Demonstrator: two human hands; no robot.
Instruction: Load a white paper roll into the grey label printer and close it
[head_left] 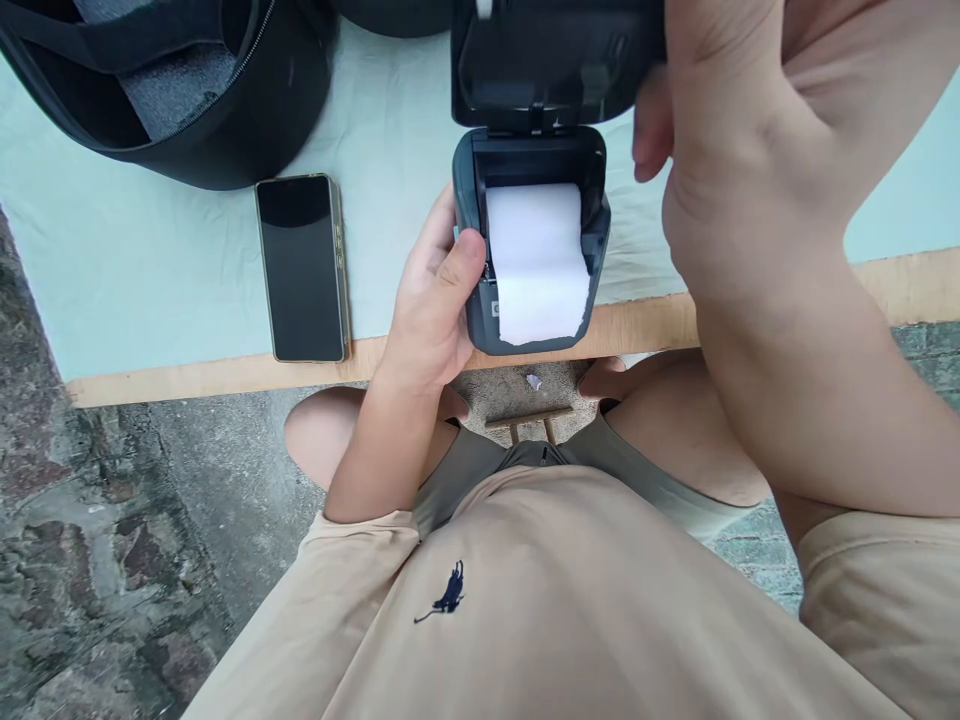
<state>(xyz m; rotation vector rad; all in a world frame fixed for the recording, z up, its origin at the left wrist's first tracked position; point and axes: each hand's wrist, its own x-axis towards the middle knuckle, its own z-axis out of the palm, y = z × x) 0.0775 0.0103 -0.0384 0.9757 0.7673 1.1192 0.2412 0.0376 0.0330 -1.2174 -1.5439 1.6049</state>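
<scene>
My left hand (435,300) grips the left side of a small dark printer (529,345), its thumb on the casing edge. The printer's lid (551,70) is swung up, and a roll of white paper (538,260) lies in the open compartment, its torn end reaching over the front edge. My right hand (720,110) is raised at the upper right beside the lid, with one fingertip showing below. Most of its fingers are cut off by the frame or hidden, so what they hold cannot be made out.
A phone (304,270) with a dark screen lies on the pale cloth-covered table (390,130), left of the printer. An open black zippered case (292,110) stands at the upper left, with another dark round object (401,12) beside it. The table's wooden edge runs before my knees.
</scene>
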